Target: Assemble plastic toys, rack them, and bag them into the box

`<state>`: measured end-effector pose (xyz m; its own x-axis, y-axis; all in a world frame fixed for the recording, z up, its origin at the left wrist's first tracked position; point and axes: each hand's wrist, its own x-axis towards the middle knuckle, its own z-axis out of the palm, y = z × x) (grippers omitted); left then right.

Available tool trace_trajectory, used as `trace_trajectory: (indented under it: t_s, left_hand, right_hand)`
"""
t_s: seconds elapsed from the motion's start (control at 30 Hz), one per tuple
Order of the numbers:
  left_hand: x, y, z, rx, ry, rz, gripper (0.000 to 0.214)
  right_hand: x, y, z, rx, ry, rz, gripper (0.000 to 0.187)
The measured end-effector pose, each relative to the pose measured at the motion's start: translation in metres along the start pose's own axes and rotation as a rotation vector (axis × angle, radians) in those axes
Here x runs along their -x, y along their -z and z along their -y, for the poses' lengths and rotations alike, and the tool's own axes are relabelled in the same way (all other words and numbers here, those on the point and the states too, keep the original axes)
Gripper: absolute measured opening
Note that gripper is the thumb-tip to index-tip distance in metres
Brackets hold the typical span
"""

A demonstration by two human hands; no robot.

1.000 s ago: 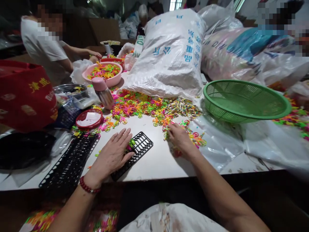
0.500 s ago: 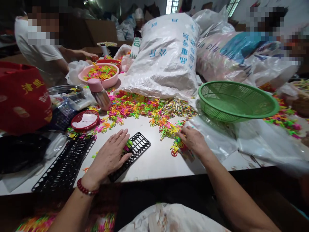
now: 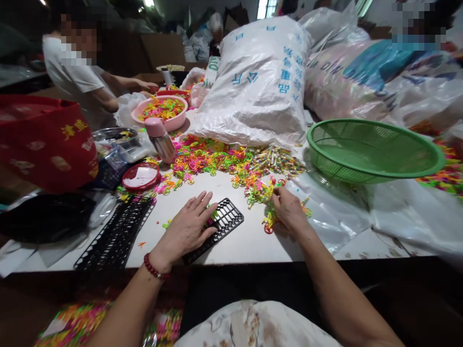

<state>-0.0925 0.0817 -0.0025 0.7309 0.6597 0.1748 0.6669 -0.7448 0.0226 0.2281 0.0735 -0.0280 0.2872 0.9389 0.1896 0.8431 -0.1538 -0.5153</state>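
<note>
My left hand (image 3: pixel 191 224), with a dark red bead bracelet on its wrist, lies with fingers stretched across a black plastic grid rack (image 3: pixel 231 215). Bright green pieces (image 3: pixel 212 215) show from under its fingers, partly hidden. To the right, my right hand (image 3: pixel 289 208) is at the near end of a trail of small coloured plastic pieces (image 3: pixel 258 190), thumb and fingertips drawn together. Whatever is between those fingertips is too small to make out. Beside that hand lie loose yellow, green and red pieces (image 3: pixel 268 225), some with wheel-like rings.
Stacked black racks (image 3: pixel 115 231) lie at left, near a red basket (image 3: pixel 142 185) holding white paper and a pink-lidded flask (image 3: pixel 161 142). A large white sack (image 3: pixel 249 86) stands behind the pile. At right is a green basket (image 3: pixel 376 154). A co-worker (image 3: pixel 75 77) works at far left.
The whole scene has shifted right in view as the camera turned. My right hand's fingers have drawn closer together at the pieces. My left hand stays over the rack.
</note>
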Motion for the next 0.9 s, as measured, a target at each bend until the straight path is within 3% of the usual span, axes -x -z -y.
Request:
trace_trajectory:
  t_s: [0.1,0.17,0.23,0.3,0.47,0.6,0.77,0.9]
  left_hand:
    - [0.0,0.003,-0.002,0.0,0.013,0.024,0.053]
    - [0.0,0.005,-0.002,0.002,0.019,0.04,0.054]
    - [0.0,0.006,-0.002,0.006,0.016,0.05,0.057]
    - [0.001,0.007,-0.001,0.014,0.011,0.056,0.062]
    - [0.001,0.007,0.0,0.036,0.034,0.056,0.078]
    - [0.001,0.007,0.0,0.058,0.042,0.052,0.08]
    - [0.003,0.008,0.0,0.064,0.042,0.03,0.079]
    - [-0.006,0.008,0.001,0.046,0.027,0.016,0.073]
  right_hand:
    - [0.005,-0.019,0.021,-0.405,-0.015,0.071,0.017]
    - [0.011,-0.038,0.041,-0.699,-0.026,0.207,0.027]
    - [0.016,-0.058,0.06,-0.84,-0.005,0.333,0.031]
    - [0.017,-0.077,0.075,-0.806,0.094,0.395,0.029]
    - [0.007,-0.106,0.09,-0.629,0.293,0.405,0.022]
    - [0.001,-0.107,0.09,-0.565,0.41,0.498,0.015]
    - [-0.001,-0.102,0.091,-0.295,0.541,0.547,0.023]
    - [-0.002,-0.105,0.096,-0.209,0.564,0.551,0.027]
